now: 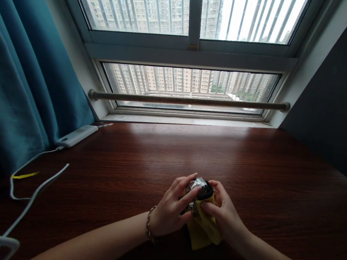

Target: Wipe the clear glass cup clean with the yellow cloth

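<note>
Over the dark red wooden table, my left hand (174,208) has its fingers curved around a small, shiny, rounded object (198,185) with a black rim. Its exact kind is unclear, since my fingers cover much of it. A yellow cloth (203,230) lies against the object's right side and hangs down below it. My right hand (225,208) grips this cloth, with the thumb in front and the fingers behind the black rim. Both hands are closed. A braided bracelet (149,224) circles my left wrist.
A white power strip (78,136) lies at the back left beside the blue curtain (26,65). White cables (37,197) and a yellow strip (25,175) are at the left. Behind the table (146,147) a metal bar (189,101) crosses the window; a dark wall (337,104) stands right.
</note>
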Motion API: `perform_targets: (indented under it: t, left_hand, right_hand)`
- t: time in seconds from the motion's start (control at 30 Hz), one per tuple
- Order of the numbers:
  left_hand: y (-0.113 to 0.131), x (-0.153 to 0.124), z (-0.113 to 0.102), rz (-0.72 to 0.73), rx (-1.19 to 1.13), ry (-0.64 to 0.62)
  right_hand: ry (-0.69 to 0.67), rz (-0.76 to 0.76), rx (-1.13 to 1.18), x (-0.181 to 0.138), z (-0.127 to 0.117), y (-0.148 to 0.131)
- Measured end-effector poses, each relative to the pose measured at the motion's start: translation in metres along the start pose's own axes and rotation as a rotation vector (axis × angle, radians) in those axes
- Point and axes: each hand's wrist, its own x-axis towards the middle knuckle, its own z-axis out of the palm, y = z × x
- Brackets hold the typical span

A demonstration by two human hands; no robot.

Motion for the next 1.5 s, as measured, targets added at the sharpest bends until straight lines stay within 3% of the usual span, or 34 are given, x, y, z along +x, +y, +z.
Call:
perform_targets:
  t: [0.2,0.47,0.57,0.83,1.1,1.5]
  left_hand:
    - [0.002,0.000,0.003,-0.017,-0.122,-0.030]
    - [0.002,0.009,-0.004,-0.248,-0.370,-0.123]
    - [0.004,0.010,-0.005,-0.314,-0.379,-0.159]
    - [0.003,0.008,-0.001,-0.330,-0.426,-0.097]
    - [0.004,0.007,0.000,-0.219,-0.286,-0.106]
    - [0.003,0.001,0.003,0.054,-0.039,-0.074]
  right_hand:
    - [-0.023,0.033,0.091,0.000,-0.002,0.005]
    - [-0.053,0.105,0.175,-0.004,0.006,-0.007]
    - [-0.050,0.067,0.123,-0.005,0.005,-0.005]
    - [-0.028,-0.030,0.022,-0.003,-0.006,0.007]
    - [-0.040,-0.085,-0.045,-0.003,-0.007,0.003]
    - [-0.010,-0.121,0.058,0.000,-0.004,-0.004]
